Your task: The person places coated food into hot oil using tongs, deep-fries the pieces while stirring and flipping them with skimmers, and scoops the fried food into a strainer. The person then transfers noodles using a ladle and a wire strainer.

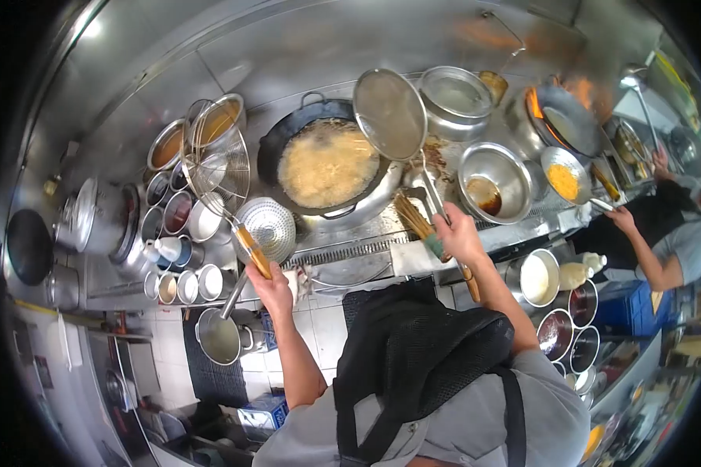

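My left hand (273, 289) is closed around the wooden handle of a wire skimmer (219, 173), whose open basket is raised left of the wok. My right hand (458, 235) grips the long handle of a fine-mesh strainer (390, 115), its round mesh tilted up by the wok's right edge. Pale, bubbling oil (329, 163) fills much of the black wok (271, 159). A perforated ladle (266, 230) lies beside my left hand, its handle passing close to my wrist. Against my right hand is a bamboo brush (413, 215) with a green grip; whether I hold it is unclear.
A steel bowl (496, 183) with brown liquid sits to the right, near a lidded-looking pot (455, 101). Seasoning cups (187, 287) and sauce bowls stand left. At far right, a co-worker's hand (621, 221) holds a ladle of yellow food (562, 181) near a flaming wok (572, 117).
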Action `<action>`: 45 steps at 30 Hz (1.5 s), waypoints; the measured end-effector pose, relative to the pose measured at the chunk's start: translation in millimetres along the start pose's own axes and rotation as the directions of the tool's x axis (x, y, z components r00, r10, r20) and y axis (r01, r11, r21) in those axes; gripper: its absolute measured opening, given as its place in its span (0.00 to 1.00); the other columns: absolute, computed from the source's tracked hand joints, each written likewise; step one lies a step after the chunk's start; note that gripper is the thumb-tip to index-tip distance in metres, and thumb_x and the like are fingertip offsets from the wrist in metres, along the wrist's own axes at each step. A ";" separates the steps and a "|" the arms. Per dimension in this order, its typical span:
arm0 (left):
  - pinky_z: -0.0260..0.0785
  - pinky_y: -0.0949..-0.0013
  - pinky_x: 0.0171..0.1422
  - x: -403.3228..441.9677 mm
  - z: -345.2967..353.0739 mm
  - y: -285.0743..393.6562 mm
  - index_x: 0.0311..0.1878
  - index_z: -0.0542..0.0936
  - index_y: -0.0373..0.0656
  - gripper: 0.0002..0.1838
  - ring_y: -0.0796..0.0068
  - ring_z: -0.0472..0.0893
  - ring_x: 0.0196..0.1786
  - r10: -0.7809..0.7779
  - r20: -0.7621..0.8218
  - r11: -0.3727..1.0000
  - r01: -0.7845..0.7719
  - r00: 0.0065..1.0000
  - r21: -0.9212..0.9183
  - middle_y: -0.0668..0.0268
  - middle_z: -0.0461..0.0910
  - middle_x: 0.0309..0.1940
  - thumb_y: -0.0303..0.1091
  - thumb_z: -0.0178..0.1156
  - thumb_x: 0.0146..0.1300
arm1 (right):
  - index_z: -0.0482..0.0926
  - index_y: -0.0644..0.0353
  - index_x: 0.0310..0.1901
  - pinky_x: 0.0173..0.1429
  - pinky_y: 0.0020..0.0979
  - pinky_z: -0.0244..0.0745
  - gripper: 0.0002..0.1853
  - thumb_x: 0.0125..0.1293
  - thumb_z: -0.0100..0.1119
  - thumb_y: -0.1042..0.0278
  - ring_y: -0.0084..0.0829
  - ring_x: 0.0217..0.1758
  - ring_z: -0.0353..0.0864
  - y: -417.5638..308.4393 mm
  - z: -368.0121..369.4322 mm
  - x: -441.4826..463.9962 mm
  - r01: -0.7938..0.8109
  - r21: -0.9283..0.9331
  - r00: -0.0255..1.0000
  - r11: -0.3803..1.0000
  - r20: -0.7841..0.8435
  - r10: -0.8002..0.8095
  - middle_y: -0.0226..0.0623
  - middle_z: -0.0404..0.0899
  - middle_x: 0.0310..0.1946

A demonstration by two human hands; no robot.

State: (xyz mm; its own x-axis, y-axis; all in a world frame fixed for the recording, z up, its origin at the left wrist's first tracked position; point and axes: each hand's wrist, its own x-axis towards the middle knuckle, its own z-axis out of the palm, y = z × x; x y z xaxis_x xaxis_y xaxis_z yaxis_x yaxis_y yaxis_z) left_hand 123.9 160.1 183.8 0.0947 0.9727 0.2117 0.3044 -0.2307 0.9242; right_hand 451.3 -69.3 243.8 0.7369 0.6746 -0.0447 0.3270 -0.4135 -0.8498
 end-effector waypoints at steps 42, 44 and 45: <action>0.71 0.55 0.41 -6.5 0.6 3.7 0.57 0.70 0.34 0.18 0.55 0.79 0.34 -0.036 -0.095 0.968 0.058 0.995 0.245 0.50 0.78 0.36 0.31 0.59 0.69 | 0.77 0.68 0.39 0.24 0.39 0.73 0.09 0.70 0.55 0.68 0.39 0.18 0.80 35.1 104.7 195.8 -0.057 0.118 0.947 0.991 0.321 0.016 0.45 0.79 0.20; 0.71 0.57 0.38 -9.6 -2.5 -2.3 0.57 0.70 0.35 0.17 0.59 0.78 0.32 0.039 -0.132 0.959 0.000 0.991 0.282 0.52 0.77 0.34 0.31 0.59 0.69 | 0.75 0.66 0.36 0.18 0.32 0.66 0.09 0.71 0.54 0.68 0.24 0.13 0.73 22.4 115.1 198.6 -0.051 0.236 0.940 0.970 0.338 -0.033 0.35 0.75 0.16; 0.71 0.57 0.38 -10.8 -3.8 -3.2 0.57 0.70 0.35 0.17 0.59 0.78 0.32 0.035 -0.140 0.959 0.006 0.990 0.284 0.52 0.77 0.34 0.31 0.59 0.69 | 0.75 0.66 0.36 0.18 0.32 0.67 0.09 0.71 0.54 0.69 0.25 0.14 0.74 20.4 121.7 203.8 -0.067 0.249 0.924 0.966 0.380 -0.034 0.36 0.76 0.17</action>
State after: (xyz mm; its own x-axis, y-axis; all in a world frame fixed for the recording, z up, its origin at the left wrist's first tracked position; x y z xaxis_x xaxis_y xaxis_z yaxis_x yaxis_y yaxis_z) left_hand 118.3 150.5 179.8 -0.0278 0.9577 0.2865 0.5613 -0.2222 0.7972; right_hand 536.1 134.1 153.4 0.4450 0.8699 -0.2126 0.1193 -0.2929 -0.9487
